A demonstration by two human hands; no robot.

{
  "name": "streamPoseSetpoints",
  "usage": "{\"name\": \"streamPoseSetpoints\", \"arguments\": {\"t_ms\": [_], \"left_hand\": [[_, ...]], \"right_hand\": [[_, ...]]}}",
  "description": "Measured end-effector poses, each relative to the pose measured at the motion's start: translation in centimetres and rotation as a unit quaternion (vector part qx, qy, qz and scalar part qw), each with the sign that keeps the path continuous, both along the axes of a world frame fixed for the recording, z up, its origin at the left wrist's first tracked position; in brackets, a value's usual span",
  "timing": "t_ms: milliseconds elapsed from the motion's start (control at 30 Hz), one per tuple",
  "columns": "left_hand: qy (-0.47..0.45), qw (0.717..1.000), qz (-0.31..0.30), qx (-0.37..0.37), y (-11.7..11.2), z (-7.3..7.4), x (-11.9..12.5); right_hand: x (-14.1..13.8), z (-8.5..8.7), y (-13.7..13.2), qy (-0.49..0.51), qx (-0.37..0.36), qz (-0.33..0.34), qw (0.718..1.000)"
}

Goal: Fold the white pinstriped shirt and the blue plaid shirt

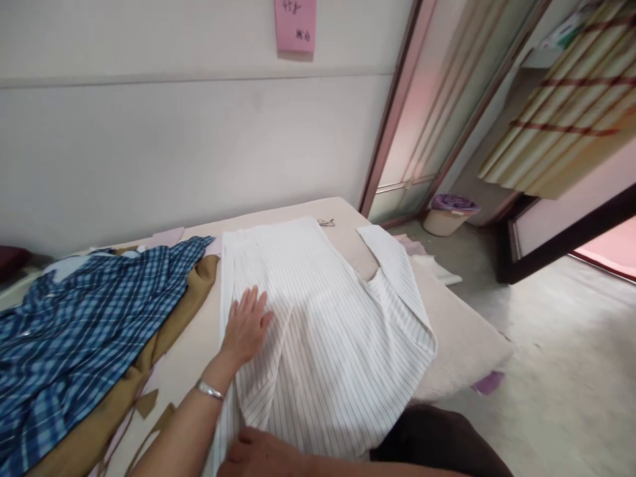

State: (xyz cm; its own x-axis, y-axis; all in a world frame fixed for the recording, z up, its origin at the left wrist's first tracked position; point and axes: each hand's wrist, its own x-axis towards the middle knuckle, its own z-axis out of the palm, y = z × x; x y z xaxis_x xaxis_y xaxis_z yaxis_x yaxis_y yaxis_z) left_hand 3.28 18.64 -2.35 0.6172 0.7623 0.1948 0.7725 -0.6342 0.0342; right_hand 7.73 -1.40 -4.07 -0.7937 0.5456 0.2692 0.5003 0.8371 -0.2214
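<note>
A white shirt with thin dark stripes (328, 331) lies spread on a padded beige table (462, 338), one sleeve (392, 265) folded across its right side. My left hand (246, 324) rests flat on the shirt's left part, fingers stretched and together, a metal bracelet on the wrist. My right hand (258, 454) sits at the shirt's near edge at the bottom of the view. Its fingers look curled against the cloth, and whether they grip it is not visible.
A blue plaid shirt (84, 324) lies over tan fabric (149, 358) at the left. Small scissors (326, 222) rest at the table's far edge. A pink note (295, 25) hangs on the wall. A lined bin (450, 212) and a doorway are at right.
</note>
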Motion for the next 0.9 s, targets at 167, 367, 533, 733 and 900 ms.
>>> {"name": "streamPoseSetpoints", "arguments": {"t_ms": [167,367,533,733,900], "left_hand": [[0.025,1.000,-0.004,-0.012,-2.2,-2.4,0.5],[0.031,0.999,0.021,-0.032,-2.5,0.7,1.6],[-0.170,0.982,-0.070,-0.044,-11.0,3.2,6.2],[-0.272,0.894,-0.191,-0.301,-22.7,2.7,13.5],[-0.399,0.774,-0.061,-0.488,-24.0,2.6,17.7]], "right_hand": [[6.0,6.6,1.9,0.030,0.007,-0.100,0.995],[23.9,13.6,5.8,0.109,-0.047,-0.596,0.794],[35.5,11.7,5.9,0.010,-0.144,-0.769,0.623],[38.9,7.8,8.4,-0.034,-0.136,-0.772,0.620],[41.5,7.0,11.2,-0.059,-0.146,-0.753,0.639]]}}
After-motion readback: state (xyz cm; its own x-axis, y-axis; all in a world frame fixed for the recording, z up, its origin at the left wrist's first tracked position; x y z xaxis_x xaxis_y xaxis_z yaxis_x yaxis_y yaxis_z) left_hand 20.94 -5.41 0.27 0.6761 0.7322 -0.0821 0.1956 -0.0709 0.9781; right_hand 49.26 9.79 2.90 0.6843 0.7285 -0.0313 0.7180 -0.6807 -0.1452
